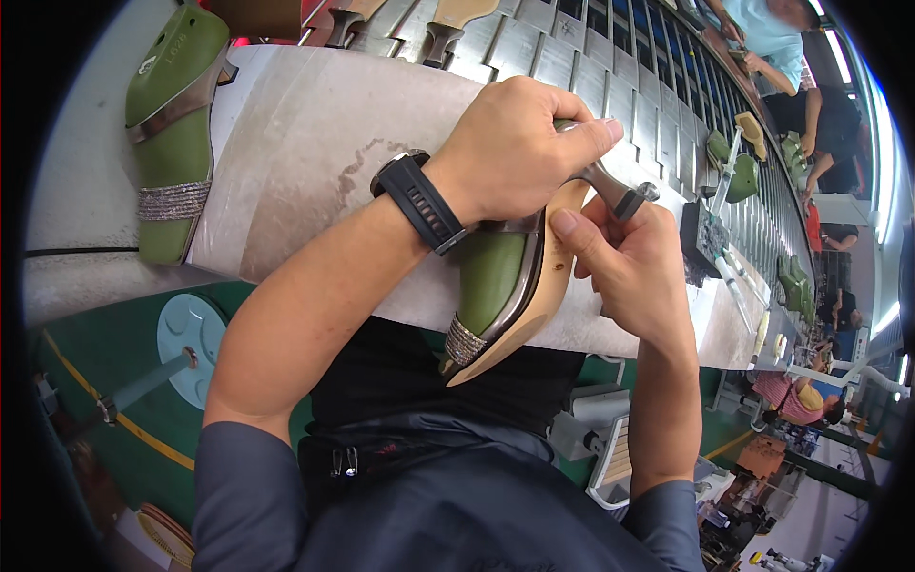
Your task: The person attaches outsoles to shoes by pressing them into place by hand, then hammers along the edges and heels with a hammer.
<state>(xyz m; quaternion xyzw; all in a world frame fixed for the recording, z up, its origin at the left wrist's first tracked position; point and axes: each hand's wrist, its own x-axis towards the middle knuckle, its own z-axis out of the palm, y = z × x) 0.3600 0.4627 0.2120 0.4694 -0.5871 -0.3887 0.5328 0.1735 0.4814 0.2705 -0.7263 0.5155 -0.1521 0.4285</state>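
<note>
A high-heeled sandal (526, 305) on a green shoe last (488, 276) lies tilted between my hands, its toe pointing toward me. A glittering band (464, 342) crosses the toe, and a tan sole (551, 286) runs along the right side. My left hand (519, 148), with a black watch at its wrist, is closed around the back part, thumb along the heel (610, 191). Gripping the sole edge from the right is my right hand (629, 257), its thumb pressed on the tan surface. Its other fingers are partly hidden beneath the heel.
The pale worktop (315, 124) holds another green last with a sandal (173, 143) at far left. Beyond runs a slatted metal conveyor (572, 57) carrying several shoes. A dark container (703, 234) with thin tools stands at right. Other people (777, 38) work along the line.
</note>
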